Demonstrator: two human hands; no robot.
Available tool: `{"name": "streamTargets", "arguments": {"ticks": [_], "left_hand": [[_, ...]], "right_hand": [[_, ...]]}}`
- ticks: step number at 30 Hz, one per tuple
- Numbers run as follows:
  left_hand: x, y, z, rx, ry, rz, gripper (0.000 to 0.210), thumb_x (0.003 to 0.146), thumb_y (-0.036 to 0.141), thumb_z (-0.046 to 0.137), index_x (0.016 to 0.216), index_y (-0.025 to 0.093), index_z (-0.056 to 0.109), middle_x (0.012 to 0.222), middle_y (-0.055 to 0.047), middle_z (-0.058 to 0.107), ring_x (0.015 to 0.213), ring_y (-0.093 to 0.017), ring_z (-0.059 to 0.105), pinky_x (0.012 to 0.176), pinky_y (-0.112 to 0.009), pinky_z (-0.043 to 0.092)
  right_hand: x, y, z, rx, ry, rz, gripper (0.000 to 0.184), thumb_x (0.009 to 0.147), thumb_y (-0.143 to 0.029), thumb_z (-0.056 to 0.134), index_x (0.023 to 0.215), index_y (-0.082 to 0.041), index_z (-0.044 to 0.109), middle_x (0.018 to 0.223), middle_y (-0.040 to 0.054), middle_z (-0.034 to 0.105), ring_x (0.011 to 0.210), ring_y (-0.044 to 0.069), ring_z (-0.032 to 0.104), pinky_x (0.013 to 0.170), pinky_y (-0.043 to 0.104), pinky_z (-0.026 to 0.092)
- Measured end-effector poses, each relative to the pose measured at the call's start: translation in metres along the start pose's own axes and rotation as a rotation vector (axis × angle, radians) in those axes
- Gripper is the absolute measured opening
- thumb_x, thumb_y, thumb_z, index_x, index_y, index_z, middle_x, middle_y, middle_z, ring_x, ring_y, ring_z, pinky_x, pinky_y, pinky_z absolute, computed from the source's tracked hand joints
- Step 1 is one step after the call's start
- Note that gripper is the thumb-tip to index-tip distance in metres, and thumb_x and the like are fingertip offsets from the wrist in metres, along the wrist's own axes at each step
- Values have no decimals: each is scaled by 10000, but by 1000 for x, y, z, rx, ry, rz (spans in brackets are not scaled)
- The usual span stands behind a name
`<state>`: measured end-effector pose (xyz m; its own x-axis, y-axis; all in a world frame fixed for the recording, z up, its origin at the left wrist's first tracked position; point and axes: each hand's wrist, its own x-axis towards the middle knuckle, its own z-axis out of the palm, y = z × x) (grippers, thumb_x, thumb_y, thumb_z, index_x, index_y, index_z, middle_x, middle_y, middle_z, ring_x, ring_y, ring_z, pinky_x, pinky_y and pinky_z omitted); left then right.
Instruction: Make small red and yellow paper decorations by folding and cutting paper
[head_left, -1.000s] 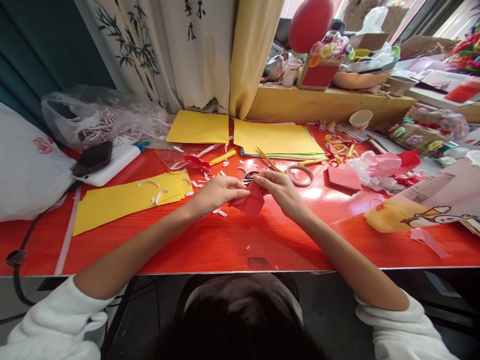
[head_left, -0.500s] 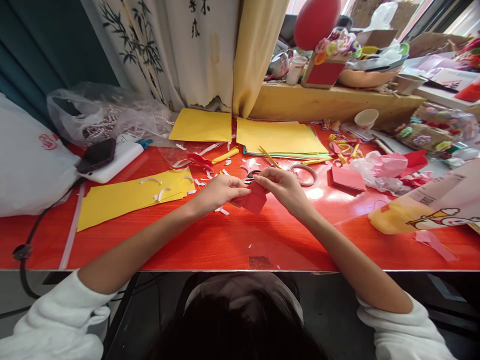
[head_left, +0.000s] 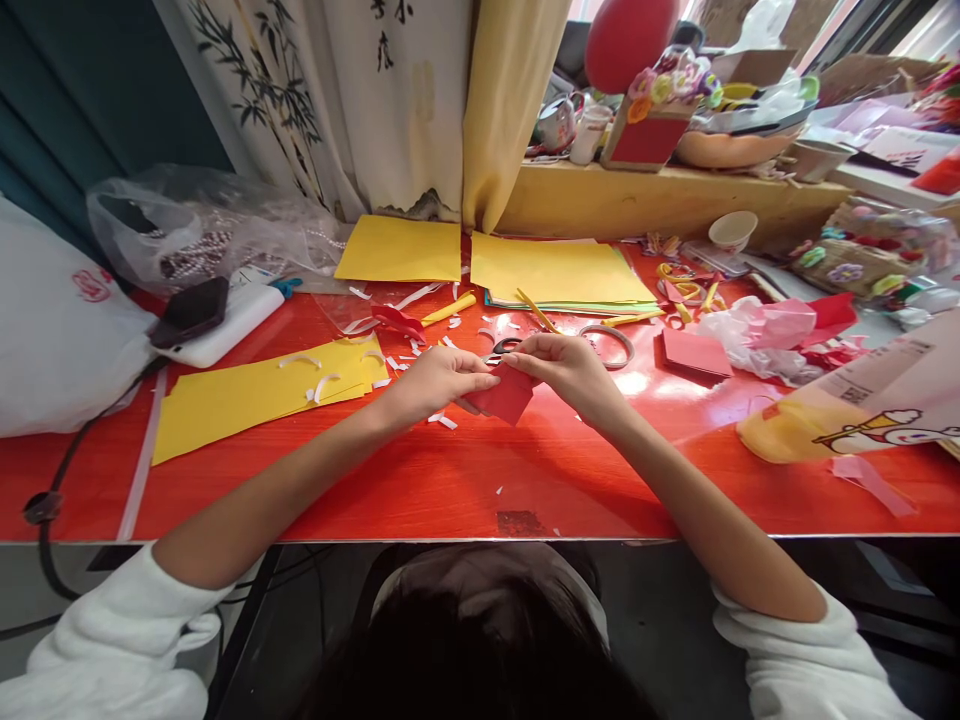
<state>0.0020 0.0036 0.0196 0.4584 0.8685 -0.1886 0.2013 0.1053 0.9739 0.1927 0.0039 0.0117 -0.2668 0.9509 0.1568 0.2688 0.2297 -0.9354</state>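
Observation:
Between my hands is a small piece of red paper, held just above the red table. My left hand pinches its left side between thumb and fingers. On the opposite side, the fingertips of my right hand are closed on its upper right edge. Scissors lie just behind the paper, their black handle partly hidden by my fingers. A roll of tape rests beyond my right hand. White paper scraps are scattered past my left hand.
Yellow paper strips lie at left, and stacked yellow sheets at the back. A red paper stack and a plastic cup stand right. A phone and a white bag are far left.
The red paper has turned slightly, so its face looks flatter and broader. Both hands keep hold of it in nearly the same place.

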Motion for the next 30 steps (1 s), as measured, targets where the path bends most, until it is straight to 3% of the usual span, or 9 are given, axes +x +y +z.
{"name": "streamTargets", "arguments": {"ticks": [9, 15, 21, 26, 30], "left_hand": [[-3, 7, -3, 40, -77, 6, 188, 775, 282, 658, 772, 95, 646, 685, -38, 675, 606, -135, 679, 619, -237, 562], [-5, 12, -6, 31, -162, 17, 151, 771, 240, 654, 831, 102, 639, 717, -51, 692, 679, -144, 689, 673, -256, 561], [-8, 14, -19, 228, -292, -73, 205, 729, 311, 676, 819, 127, 661, 850, -68, 713, 821, -178, 674, 749, -284, 517], [-6, 14, -21, 411, -189, 61, 390, 702, 455, 672, 988, 191, 693, 1037, -42, 679, 962, -199, 606, 794, -277, 447], [-1, 8, -12, 358, -177, 99, 300, 733, 427, 639, 845, 154, 694, 840, -28, 669, 813, -154, 592, 746, -267, 427]], "right_hand": [[1, -2, -1, 78, 39, -23, 268, 757, -395, 669, 759, -127, 663, 679, 23, 591, 649, 130, 538, 598, 254, 461], [0, -3, 0, 74, 85, -27, 280, 764, -403, 661, 776, -123, 669, 667, 16, 558, 639, 119, 502, 590, 247, 457], [3, 2, -9, -88, 58, -43, 324, 787, -446, 623, 742, -127, 659, 624, 7, 527, 597, 114, 469, 568, 249, 411], [1, -1, -9, -201, -4, -91, 305, 809, -417, 602, 768, -127, 687, 665, 24, 602, 616, 122, 493, 565, 247, 370], [-4, -7, 2, -272, -92, -85, 269, 810, -379, 605, 754, -130, 692, 666, 23, 614, 617, 119, 483, 547, 240, 335]]}}
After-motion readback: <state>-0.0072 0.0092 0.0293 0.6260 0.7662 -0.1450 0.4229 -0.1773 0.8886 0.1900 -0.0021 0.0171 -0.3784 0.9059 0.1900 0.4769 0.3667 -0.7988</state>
